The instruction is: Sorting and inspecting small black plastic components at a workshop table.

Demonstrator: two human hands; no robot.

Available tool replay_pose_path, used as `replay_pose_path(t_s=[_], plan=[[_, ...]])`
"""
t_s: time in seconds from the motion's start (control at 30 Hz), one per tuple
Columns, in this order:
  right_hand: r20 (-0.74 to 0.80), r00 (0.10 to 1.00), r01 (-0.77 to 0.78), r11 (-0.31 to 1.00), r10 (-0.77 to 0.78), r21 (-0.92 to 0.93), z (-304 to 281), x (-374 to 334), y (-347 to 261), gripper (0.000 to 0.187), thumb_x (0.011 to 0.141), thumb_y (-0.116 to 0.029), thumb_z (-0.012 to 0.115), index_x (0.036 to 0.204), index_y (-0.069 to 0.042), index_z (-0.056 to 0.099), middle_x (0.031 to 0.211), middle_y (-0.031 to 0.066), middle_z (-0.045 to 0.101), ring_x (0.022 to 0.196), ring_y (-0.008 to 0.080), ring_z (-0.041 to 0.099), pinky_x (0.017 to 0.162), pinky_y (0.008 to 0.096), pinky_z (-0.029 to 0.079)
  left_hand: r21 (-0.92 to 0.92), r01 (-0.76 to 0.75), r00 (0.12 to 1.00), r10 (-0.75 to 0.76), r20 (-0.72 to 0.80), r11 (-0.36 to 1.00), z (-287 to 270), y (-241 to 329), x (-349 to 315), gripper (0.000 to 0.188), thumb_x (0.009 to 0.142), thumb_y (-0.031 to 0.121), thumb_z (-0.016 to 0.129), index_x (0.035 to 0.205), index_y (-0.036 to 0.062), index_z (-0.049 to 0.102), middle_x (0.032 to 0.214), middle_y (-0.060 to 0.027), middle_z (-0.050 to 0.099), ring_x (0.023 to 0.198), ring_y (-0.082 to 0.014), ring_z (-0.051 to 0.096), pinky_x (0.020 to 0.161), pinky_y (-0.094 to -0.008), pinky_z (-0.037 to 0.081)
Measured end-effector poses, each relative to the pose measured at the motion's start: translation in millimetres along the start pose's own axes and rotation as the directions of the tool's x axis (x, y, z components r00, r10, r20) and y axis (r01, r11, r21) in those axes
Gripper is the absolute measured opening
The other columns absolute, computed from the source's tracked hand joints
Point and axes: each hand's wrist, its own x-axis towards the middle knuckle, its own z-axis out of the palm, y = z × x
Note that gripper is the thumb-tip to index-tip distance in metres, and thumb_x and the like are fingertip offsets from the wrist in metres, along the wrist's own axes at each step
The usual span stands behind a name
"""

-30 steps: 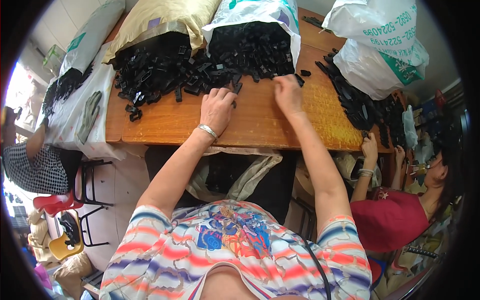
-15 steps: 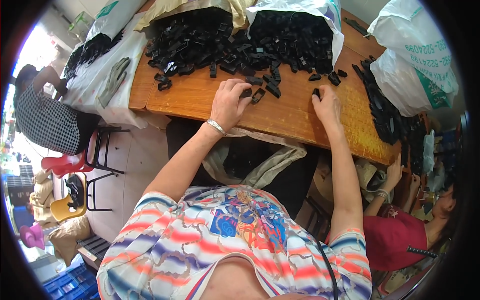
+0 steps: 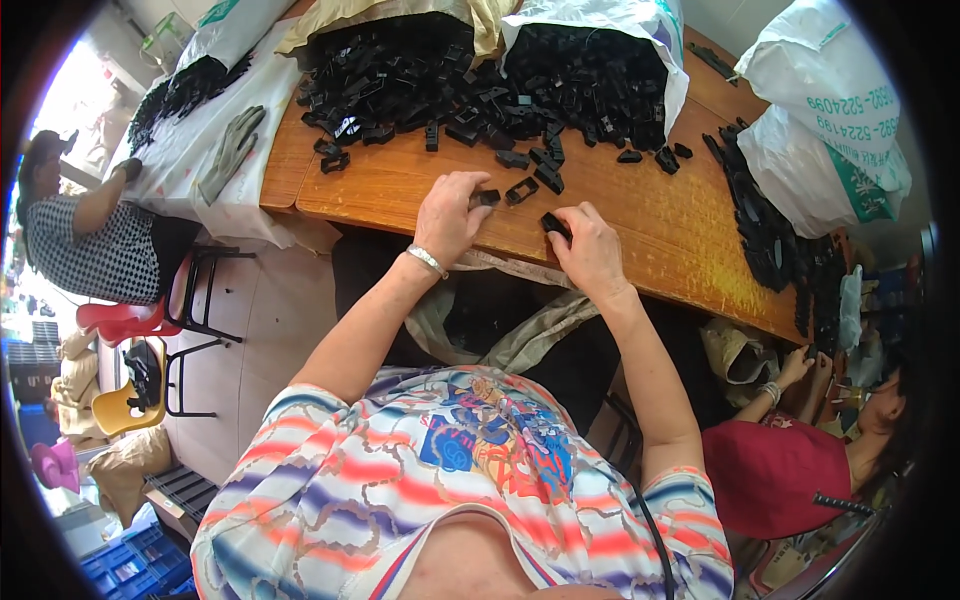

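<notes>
My left hand point(image 3: 455, 215) is closed on a small black plastic part point(image 3: 487, 197), held between thumb and fingers above the table's near edge. A second black plastic piece point(image 3: 555, 224) sits in the pinch of my right hand point(image 3: 590, 248), a short way to the right. Between and just beyond the hands lies a loose black rectangular frame-like part point(image 3: 521, 190) on the wooden table point(image 3: 640, 215). Farther back, a heap of similar black parts point(image 3: 400, 85) spills from a tan sack and a white sack point(image 3: 677, 95).
Long black strips point(image 3: 760, 235) lie along the table's right side by a white plastic bag point(image 3: 800, 170). Grey gloves point(image 3: 232, 155) rest on a covered table at left. One person point(image 3: 90, 235) sits at left, another point(image 3: 780, 470) at right. An open cloth bag point(image 3: 540, 330) hangs at my lap.
My right hand has moved left toward my left hand, bringing its black part along. The left hand has shifted slightly down, still holding its part. The person at left has raised their head.
</notes>
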Motion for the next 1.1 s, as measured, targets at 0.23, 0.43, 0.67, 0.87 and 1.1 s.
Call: replay_pose_path(t_s=[0.23,0.43,0.67,0.87,1.1], plan=[[-0.031,0.999,-0.039,0.999,0.039,-0.008,-2,-1,2,0.027,0.081,-0.014,0.072,0.105,-0.006,0.066,0.098,0.0141,0.063,0.088,0.0359,0.065,0.076,0.0434,0.053,-0.166,-0.018,0.99,0.04,0.132,0.986,22,27,-2,0.045,0.073,0.0,0.072,0.116,0.0043,0.059,0.101,-0.0111,0.065,0.099,-0.0307,0.06,0.087,-0.0391,0.049],[-0.042,0.994,-0.098,0.995,0.098,0.014,-13,-6,2,0.029,0.083,-0.012,0.069,0.111,-0.007,0.065,0.097,0.0145,0.063,0.085,0.0346,0.066,0.073,0.0424,0.054,-0.107,-0.097,0.989,0.108,0.1,0.989,16,23,-4,0.044,0.071,0.002,0.075,0.112,0.0055,0.062,0.101,-0.0102,0.064,0.098,-0.0299,0.059,0.085,-0.0379,0.05],[0.003,0.966,0.258,0.965,-0.258,-0.057,-23,1,15,0.028,0.08,-0.003,0.07,0.107,-0.007,0.067,0.1,0.0105,0.061,0.08,0.0312,0.066,0.071,0.0401,0.053,0.04,-0.116,0.991,0.112,0.074,0.992,14,11,-5,0.029,0.071,0.012,0.077,0.098,0.0072,0.069,0.097,-0.0085,0.062,0.097,-0.0298,0.055,0.085,-0.0378,0.048],[0.011,0.987,0.156,0.983,-0.158,0.097,-19,10,12,0.022,0.077,-0.004,0.073,0.098,-0.006,0.067,0.095,0.0095,0.062,0.08,0.031,0.065,0.069,0.039,0.053,0.021,-0.085,0.993,0.083,0.083,0.996,15,13,-4,0.024,0.07,0.014,0.078,0.091,0.0074,0.069,0.095,-0.0087,0.061,0.097,-0.0308,0.054,0.084,-0.0401,0.048],[-0.081,0.959,0.276,0.958,-0.271,0.07,5,18,-8,0.023,0.077,-0.004,0.075,0.099,-0.002,0.068,0.093,0.0106,0.062,0.072,0.0284,0.065,0.065,0.0365,0.053,0.011,-0.085,0.993,0.084,0.079,0.996,17,13,-5,0.023,0.07,0.013,0.078,0.091,0.0074,0.069,0.095,-0.0085,0.061,0.097,-0.0312,0.055,0.082,-0.0406,0.048]])
